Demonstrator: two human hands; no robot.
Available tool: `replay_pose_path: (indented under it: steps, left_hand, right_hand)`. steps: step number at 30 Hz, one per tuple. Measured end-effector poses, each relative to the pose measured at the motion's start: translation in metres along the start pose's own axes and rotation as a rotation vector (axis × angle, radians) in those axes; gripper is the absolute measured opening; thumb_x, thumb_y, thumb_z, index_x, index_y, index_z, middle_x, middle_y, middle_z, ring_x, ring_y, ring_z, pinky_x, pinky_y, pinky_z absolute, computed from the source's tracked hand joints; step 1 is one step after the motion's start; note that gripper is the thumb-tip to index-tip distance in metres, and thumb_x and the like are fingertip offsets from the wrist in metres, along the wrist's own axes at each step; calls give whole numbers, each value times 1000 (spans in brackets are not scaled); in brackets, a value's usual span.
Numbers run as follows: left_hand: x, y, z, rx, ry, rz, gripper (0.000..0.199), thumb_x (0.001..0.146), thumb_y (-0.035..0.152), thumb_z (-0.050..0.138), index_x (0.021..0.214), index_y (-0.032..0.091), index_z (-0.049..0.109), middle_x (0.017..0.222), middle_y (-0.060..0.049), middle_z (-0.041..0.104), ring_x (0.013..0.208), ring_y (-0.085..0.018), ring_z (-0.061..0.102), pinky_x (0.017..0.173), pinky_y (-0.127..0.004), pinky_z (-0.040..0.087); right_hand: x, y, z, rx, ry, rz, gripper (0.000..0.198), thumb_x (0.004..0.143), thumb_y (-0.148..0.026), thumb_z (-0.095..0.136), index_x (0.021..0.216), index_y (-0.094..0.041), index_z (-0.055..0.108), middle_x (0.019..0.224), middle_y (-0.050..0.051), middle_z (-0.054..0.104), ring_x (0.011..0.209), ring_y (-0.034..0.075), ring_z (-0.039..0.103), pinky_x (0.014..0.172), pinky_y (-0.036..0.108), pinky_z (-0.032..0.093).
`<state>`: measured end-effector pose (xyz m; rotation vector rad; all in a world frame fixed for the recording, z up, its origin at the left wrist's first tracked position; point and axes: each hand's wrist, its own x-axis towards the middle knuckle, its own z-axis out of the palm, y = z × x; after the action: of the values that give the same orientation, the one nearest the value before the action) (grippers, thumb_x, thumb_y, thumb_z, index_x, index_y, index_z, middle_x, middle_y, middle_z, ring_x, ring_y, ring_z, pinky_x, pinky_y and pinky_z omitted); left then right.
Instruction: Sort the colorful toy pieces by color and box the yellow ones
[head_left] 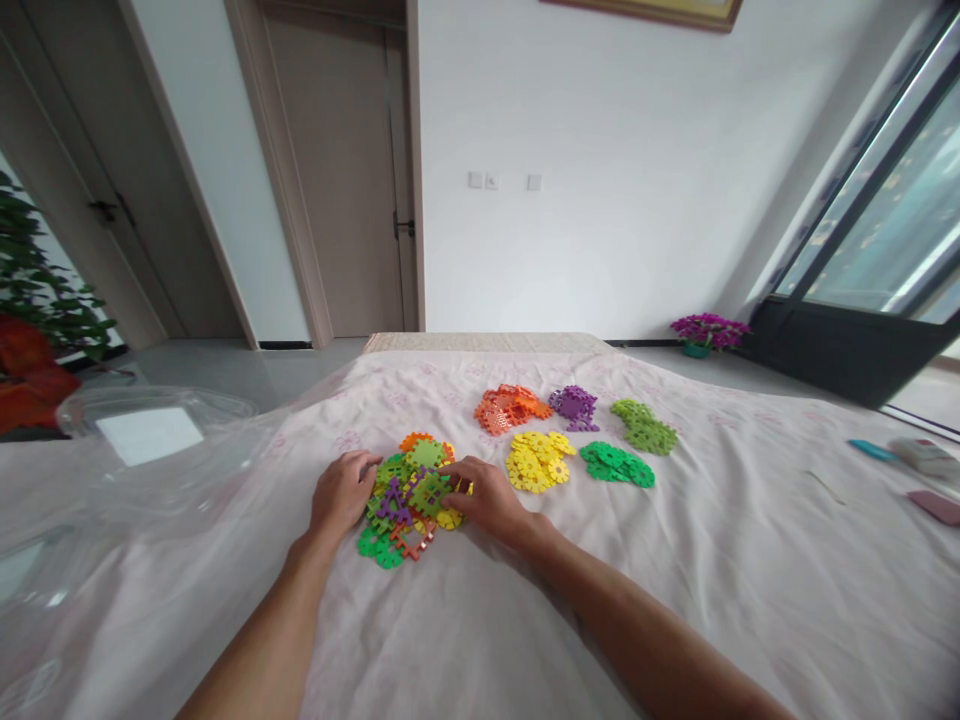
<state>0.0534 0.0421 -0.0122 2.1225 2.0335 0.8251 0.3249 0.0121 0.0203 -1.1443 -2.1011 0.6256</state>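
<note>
A mixed heap of flat plastic snap-together pieces [397,505] lies on the cloth between both hands, in green, purple, orange and yellow. My left hand [343,492] rests against the heap's left side, fingers loosely bent and holding nothing visible. On the right side, the thumb and forefinger of my right hand [487,497] close about the edge of a light green square piece [430,493]; the fingers partly hide the contact. Sorted by colour, further piles lie to the right: orange [511,408], purple [575,408], yellow [537,461], green [617,465] and light green [645,427].
The pale cloth [712,580] is wrinkled over the work surface. Clear plastic containers [225,450] stand at the left. At the right edge lie a blue item [871,450], a whitish block [926,457] and a dark pink item [935,506].
</note>
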Motion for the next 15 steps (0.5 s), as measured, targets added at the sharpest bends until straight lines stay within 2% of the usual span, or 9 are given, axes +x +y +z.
replay_pose_path:
  steps: [4,8,11,15]
  left_hand:
    - [0,1,-1,2,-2,3,33,89,28,44,107,24,72,123,-3,68,116,-18,60,102,-30,43]
    - [0,2,-3,3,-7,0,33,89,28,44,107,25,72,123,-3,68,116,-19,60,102,-30,43]
    - [0,2,-3,17,-13,0,34,90,30,43,108,25,72,125,-3,68,117,-19,60,101,-29,43]
    - [0,0,-1,23,-9,-9,35,91,32,42,108,26,72,126,-3,67,116,-18,60,99,-28,45]
  right_hand:
    - [2,4,6,169,7,79,43,74,-22,75,117,-25,70,78,-2,65,66,12,58,62,23,45]
    - [8,10,1,453,-23,159,28,74,-34,73,97,-19,73,70,-2,65,61,12,57,57,23,44]
    - [17,21,-21,470,153,167,23,76,-38,69,89,-19,70,74,0,67,66,14,60,60,25,48]
    - [26,49,-72,313,477,249,25,82,-41,59,90,-19,65,75,3,67,70,17,62,60,26,50]
